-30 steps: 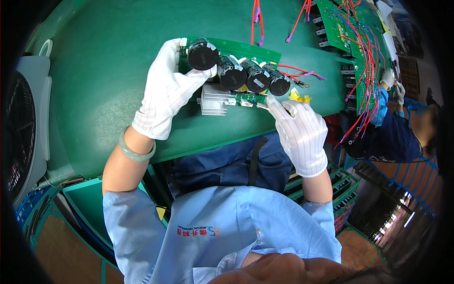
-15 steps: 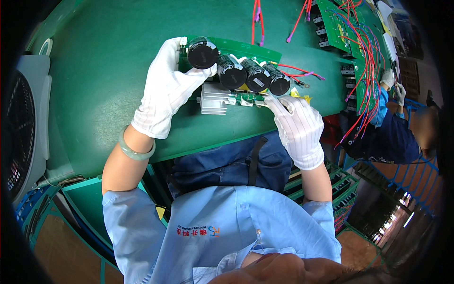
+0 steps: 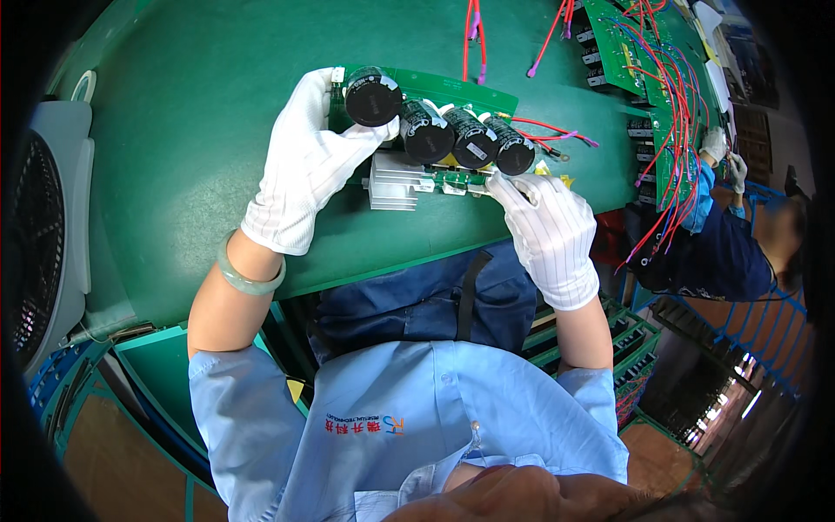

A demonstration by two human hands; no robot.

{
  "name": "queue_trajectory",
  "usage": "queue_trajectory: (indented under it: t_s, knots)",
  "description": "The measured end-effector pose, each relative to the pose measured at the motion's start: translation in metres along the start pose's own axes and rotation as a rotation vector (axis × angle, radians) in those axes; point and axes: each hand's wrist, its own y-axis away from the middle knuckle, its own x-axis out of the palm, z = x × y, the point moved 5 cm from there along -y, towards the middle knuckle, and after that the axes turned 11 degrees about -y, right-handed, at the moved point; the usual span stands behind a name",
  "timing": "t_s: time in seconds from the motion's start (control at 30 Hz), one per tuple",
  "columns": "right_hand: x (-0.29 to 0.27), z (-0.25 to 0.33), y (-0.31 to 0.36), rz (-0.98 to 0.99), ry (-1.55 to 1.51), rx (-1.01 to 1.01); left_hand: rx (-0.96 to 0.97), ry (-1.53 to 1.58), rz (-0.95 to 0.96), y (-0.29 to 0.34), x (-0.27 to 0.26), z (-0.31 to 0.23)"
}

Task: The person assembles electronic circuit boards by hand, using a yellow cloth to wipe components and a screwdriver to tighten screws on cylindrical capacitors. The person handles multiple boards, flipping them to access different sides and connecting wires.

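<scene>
A green circuit board [image 3: 461, 90] is tilted up on the bench, carrying several black cylindrical capacitors [image 3: 372, 104] in a row. A silver finned heat sink [image 3: 393, 184] sits at its near side, beside a small green board [image 3: 454, 180]. My gloved left hand [image 3: 300, 170] grips the board's left end, its thumb reaching under the largest-looking capacitor. At the near right edge, my gloved right hand [image 3: 550, 233] has thumb and forefinger pinched at the small green board's end. Whatever lies between those fingertips is too small to make out.
Red wires with lugs [image 3: 557, 137] lie right of the board. More boards with red and blue wires [image 3: 665, 113] fill the bench's right side, where a co-worker's gloved hands [image 3: 715, 143] show. A fan [image 3: 43, 235] stands at the left edge of the green bench [image 3: 200, 104].
The fingers of my right hand have shifted very slightly at the small board's end. My left hand and the circuit board keep their places.
</scene>
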Motion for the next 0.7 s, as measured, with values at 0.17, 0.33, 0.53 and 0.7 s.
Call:
queue_trajectory:
  t_s: [0.17, 0.33, 0.53, 0.7]
  knots:
    - [-0.0007, 0.003, 0.0014, -0.012, 0.033, 0.02, -0.012, -0.062, 0.013, -0.0003, 0.0003, -0.0024]
    - [-0.0013, 0.0022, 0.0054, -0.07, 0.036, 0.03, -0.011, -0.142, 0.017, -0.0001, -0.0002, -0.0016]
    - [-0.0026, 0.003, 0.0032, -0.051, -0.029, 0.044, -0.024, -0.063, 0.016, 0.0007, -0.0002, -0.0045]
    - [-0.0018, 0.0028, 0.002, -0.018, -0.026, 0.048, -0.008, 0.048, 0.016, 0.0016, 0.0013, -0.0045]
